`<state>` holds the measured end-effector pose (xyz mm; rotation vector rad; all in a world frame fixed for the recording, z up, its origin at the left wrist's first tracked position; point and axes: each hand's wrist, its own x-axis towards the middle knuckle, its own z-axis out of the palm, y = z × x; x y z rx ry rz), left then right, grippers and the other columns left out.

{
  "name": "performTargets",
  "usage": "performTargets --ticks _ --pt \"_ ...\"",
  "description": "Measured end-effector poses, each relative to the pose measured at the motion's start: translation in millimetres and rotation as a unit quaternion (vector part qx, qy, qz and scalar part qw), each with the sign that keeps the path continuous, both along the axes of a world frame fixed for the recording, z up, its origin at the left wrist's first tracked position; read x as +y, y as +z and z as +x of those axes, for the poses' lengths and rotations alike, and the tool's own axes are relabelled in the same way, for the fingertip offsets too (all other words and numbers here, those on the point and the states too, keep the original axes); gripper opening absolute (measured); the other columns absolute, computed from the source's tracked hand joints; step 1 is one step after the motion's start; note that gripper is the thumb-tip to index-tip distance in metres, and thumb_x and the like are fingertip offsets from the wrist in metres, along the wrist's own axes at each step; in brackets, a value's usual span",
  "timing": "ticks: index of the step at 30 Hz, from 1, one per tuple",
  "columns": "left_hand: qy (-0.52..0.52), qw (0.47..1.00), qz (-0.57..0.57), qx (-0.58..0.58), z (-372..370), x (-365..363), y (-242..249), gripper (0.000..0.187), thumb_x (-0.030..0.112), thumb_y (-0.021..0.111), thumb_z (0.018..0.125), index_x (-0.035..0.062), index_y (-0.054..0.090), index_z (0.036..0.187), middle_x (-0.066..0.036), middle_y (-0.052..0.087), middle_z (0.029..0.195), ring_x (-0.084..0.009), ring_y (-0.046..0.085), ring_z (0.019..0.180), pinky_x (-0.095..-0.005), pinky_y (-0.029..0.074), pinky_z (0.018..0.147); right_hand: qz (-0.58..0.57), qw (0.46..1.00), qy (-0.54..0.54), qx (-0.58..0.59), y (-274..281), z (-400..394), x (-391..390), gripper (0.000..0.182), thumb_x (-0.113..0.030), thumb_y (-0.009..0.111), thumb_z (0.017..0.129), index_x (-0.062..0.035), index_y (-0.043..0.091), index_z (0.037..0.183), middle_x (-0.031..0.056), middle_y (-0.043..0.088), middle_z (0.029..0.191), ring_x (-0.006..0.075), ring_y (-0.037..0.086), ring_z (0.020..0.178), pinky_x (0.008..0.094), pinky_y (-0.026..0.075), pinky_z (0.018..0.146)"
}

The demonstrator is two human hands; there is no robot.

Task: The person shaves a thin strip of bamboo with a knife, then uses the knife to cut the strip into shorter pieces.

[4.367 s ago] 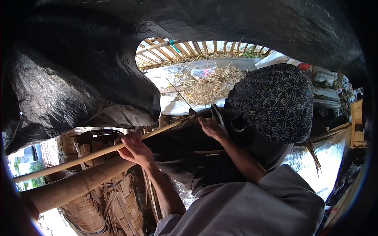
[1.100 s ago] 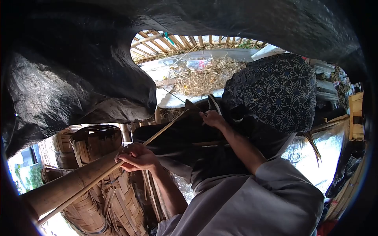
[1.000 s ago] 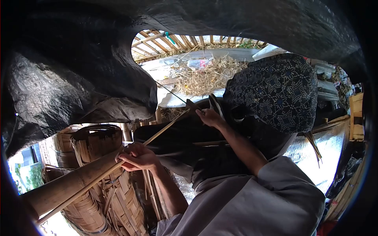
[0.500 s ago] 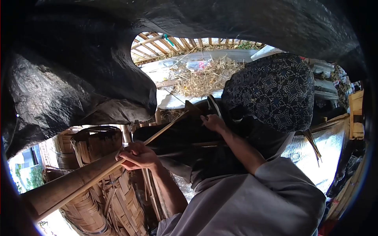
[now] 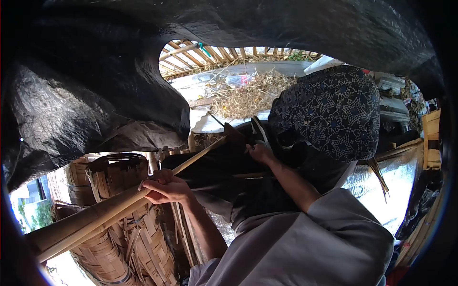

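Note:
My left hand (image 5: 164,187) is closed around a long, thin bamboo strip (image 5: 202,156) that slants from the lower left up to my lap. A thick bamboo pole (image 5: 81,217) lies beneath and beside the strip at the left. Over the dark cloth (image 5: 210,183) on my lap, my right hand (image 5: 260,154) has its fingers curled together; what they grip is hidden in shadow. Near its fingertips is a dark brown flat piece (image 5: 234,134), where the strip's far end meets it. A dark band with a pale edge (image 5: 260,129) stands just above the hand.
Woven bamboo baskets (image 5: 119,174) stand at the left. Black plastic sheeting (image 5: 105,86) hangs overhead and at the left. Dry straw (image 5: 250,95) lies beyond my lap, before a bamboo slat fence (image 5: 191,55). Dark patterned cloth (image 5: 331,112) bulges at the right.
My right hand has shifted slightly right and down. My left hand has moved a little up and left, still around the strip. The strip's lower left end sits slightly higher.

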<state>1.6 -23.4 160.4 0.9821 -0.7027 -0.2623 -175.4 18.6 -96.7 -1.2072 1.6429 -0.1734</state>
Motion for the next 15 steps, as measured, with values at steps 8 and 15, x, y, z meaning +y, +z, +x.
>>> performTargets --ticks 8,15 --pt "0.059 0.994 0.047 -0.078 5 -2 -3 0.030 0.025 0.049 0.090 0.0086 0.032 0.071 0.004 0.029 0.050 -0.0033 0.026 0.040 -0.0178 0.020 0.034 -0.083 0.993 -0.029 -0.079 34 21 -17 0.058 -0.051 0.036 0.085 0.0011 0.061 0.094 0.0238 0.059 0.094 0.0386 0.053 0.096 0.0431 0.042 0.085" --pt "0.115 0.989 0.068 -0.070 2 -6 -2 0.028 0.023 0.049 0.090 0.0069 0.036 0.072 0.001 0.037 0.050 -0.0055 0.029 0.040 -0.0190 0.023 0.035 -0.030 0.998 -0.004 -0.059 3 10 6 0.059 -0.051 0.036 0.084 0.0016 0.060 0.096 0.0242 0.059 0.093 0.0382 0.053 0.097 0.0437 0.042 0.084"
